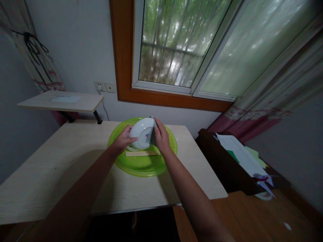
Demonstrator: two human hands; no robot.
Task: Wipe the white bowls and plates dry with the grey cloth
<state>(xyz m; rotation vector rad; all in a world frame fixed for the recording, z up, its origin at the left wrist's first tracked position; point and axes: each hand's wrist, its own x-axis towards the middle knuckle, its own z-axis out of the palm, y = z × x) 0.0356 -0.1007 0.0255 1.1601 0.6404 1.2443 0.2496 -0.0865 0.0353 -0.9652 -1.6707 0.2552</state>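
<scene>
A white plate (pixel 139 131) with a small printed motif is tilted up above a round green plastic tray (pixel 141 168). My left hand (pixel 123 139) grips its left rim, thumb on the face and fingers behind. Against the plate's right side, my right hand (pixel 161 136) presses a grey cloth (pixel 152 134), its fingers closed on the fabric. Below the plate, several light chopsticks (pixel 141 153) lie side by side in the tray. Part of another pale dish shows under the plate's lower left edge, mostly hidden.
The tray stands on a pale wooden table (pixel 83 141). A raised shelf (pixel 60 101) with a paper on it is at the back left. To the right, a dark brown piece of furniture (pixel 214 161) carries papers. A window (pixel 176 43) is behind.
</scene>
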